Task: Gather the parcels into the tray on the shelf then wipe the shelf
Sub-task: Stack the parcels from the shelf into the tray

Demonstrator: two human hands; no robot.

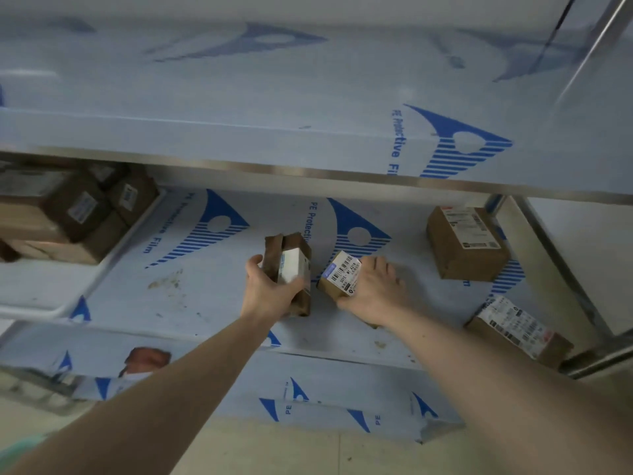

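Note:
My left hand (270, 289) grips a narrow brown parcel (291, 265) with a white label, held upright just above the lower shelf (212, 296). My right hand (373, 289) is closed over a small labelled parcel (337, 277) that rests on the shelf beside it. Two more cardboard parcels lie to the right: a larger one (466, 245) further back and a flat one (517, 329) at the front right corner. A white tray (51, 289) at the shelf's left end holds several brown parcels (65, 214).
The shelf above (308, 145) overhangs the work area, covered in blue-printed protective film. Brown crumbs and stains (168, 281) mark the shelf near the tray. A metal upright post (561, 265) stands at the right end. Loose film hangs off the front edge.

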